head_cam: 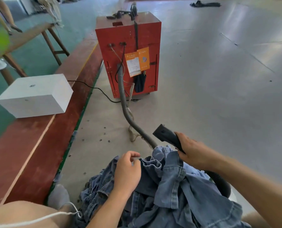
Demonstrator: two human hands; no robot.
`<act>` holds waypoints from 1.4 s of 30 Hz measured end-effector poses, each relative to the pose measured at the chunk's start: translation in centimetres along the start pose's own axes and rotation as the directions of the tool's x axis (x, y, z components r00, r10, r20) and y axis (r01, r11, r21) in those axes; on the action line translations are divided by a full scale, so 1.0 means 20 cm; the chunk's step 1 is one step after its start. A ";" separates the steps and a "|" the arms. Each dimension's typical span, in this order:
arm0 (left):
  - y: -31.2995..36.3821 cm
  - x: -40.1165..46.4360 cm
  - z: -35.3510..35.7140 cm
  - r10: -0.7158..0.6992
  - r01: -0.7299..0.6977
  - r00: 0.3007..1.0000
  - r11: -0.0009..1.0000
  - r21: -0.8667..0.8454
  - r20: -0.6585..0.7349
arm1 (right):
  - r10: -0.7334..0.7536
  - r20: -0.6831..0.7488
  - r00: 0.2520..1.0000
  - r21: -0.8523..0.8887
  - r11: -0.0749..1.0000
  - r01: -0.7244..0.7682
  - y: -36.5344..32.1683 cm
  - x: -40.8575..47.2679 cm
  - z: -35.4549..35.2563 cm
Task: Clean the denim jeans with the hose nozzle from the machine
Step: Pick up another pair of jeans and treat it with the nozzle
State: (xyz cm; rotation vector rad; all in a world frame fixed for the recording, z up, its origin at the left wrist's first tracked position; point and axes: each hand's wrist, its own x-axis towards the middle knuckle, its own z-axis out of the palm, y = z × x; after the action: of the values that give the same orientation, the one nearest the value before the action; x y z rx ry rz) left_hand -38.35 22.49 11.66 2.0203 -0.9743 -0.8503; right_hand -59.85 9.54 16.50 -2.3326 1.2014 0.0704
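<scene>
R hand (192, 153) gripping black nozzle (167, 136), grip clamped; L hand (128, 170) resting on jeans (178, 186), fingers loosely curled, holding nothing.

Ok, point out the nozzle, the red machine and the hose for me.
nozzle (165, 134): head view, on its black flared head, above the right hand's grip.
red machine (147, 35): head view, on its front panel.
hose (126, 109): head view, on the grey ribbed stretch along the floor.
</scene>
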 end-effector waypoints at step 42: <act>0.49 0.90 -0.52 0.277 -0.340 0.939 0.830 0.442 0.202 | 0.122 -0.685 0.718 0.068 0.992 -0.103 -0.61 1.70 -1.25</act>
State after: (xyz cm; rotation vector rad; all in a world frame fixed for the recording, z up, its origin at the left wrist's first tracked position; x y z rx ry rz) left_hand -24.65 6.48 20.74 2.1261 -1.6671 -0.6088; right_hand -34.32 -21.55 34.02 -2.3174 1.6647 -0.8499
